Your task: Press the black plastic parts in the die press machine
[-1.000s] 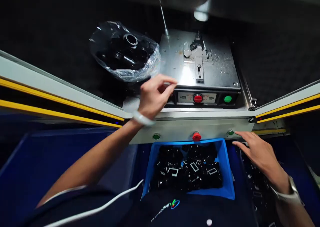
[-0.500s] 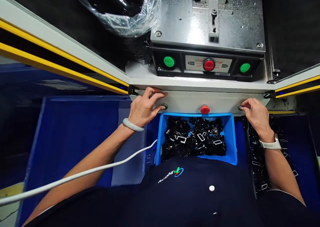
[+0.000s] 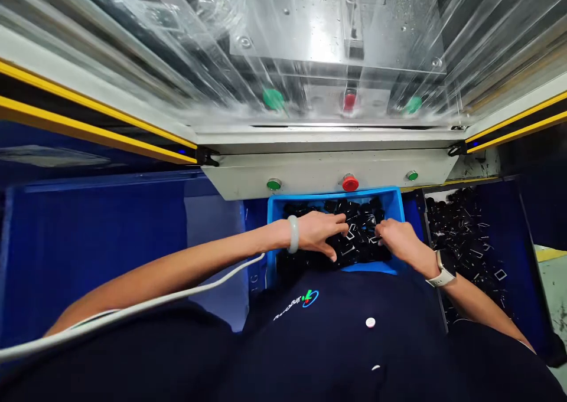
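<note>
A blue plastic bin (image 3: 332,196) in front of my body holds many small glossy black parts (image 3: 364,249), some showing white rectangular outlines. My left hand (image 3: 319,232), with a pale bangle at the wrist, reaches over the bin from the left. Its fingers are spread and bent down towards the parts, and nothing shows between them. At the bin's right side my right hand (image 3: 401,240) has its fingers drawn together down among the parts. What they pinch, if anything, is hidden. A watch sits on that wrist.
Beyond the bin, a white machine panel carries two green buttons (image 3: 274,184) and a red button (image 3: 349,182). A transparent guard (image 3: 310,95) covers the machine behind it. More black parts (image 3: 478,254) fill a container on the right. A white cable (image 3: 177,298) crosses my left arm.
Both hands have left the panel's green buttons and come down into the blue bin. A transparent guard now stands closed before the machine. The view has shifted slightly.
</note>
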`<state>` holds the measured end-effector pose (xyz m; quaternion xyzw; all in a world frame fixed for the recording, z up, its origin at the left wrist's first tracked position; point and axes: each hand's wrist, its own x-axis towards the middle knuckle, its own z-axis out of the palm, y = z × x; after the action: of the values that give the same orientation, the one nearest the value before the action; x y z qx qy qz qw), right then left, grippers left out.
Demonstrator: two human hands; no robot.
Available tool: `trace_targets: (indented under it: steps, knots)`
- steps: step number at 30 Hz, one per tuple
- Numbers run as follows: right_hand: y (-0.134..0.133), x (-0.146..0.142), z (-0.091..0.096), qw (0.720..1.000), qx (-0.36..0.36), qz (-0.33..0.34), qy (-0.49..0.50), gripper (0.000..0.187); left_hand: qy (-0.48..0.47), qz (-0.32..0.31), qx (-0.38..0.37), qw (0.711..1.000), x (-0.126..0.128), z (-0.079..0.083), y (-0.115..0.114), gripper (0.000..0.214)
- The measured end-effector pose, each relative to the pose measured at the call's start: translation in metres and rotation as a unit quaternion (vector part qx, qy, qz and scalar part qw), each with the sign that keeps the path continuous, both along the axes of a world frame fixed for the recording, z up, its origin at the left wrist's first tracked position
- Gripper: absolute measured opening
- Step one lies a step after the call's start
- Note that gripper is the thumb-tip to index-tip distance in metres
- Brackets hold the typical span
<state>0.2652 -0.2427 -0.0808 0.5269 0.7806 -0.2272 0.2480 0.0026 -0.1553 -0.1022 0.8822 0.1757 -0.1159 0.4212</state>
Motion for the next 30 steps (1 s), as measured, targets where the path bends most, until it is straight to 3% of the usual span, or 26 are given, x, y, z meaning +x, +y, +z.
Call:
trace_targets:
  steps: [5,12,16,19,21,25,27,30]
  knots:
    - [-0.003,-0.009,-0.019,0.999,0.015,-0.027,-0.045,0.037,0.018,0.005,-0.005,1.0,0.006,-0.007,-0.016,0.017]
    - [0.02,-0.022,-0.05,0.997,0.024,-0.053,-0.042,0.04,-0.081,0.124,-0.066,0.987,-0.021,0.019,-0.003,0.015]
    - [0.022,-0.02,-0.056,0.997,0.024,-0.077,-0.015,0.035,-0.174,0.247,-0.129,0.944,-0.032,0.025,0.002,0.004]
    - [0.022,-0.016,-0.055,0.994,0.028,-0.102,0.019,0.03,-0.238,0.328,-0.229,0.885,-0.032,0.022,0.001,0.028]
    - [0.023,-0.014,-0.05,0.992,0.034,-0.114,0.047,0.02,-0.27,0.35,-0.267,0.856,-0.029,0.018,0.001,0.041]
    - [0.023,-0.007,-0.019,0.973,0.09,-0.176,0.121,0.011,-0.318,0.373,-0.24,0.838,-0.025,0.013,0.005,0.032]
    - [0.023,-0.007,0.007,0.925,0.153,-0.25,0.241,0.009,-0.329,0.382,-0.203,0.84,-0.024,0.014,0.007,0.03]
    - [0.026,-0.017,0.045,0.824,0.198,-0.338,0.41,0.012,-0.319,0.383,-0.121,0.858,-0.021,0.02,0.01,0.028]
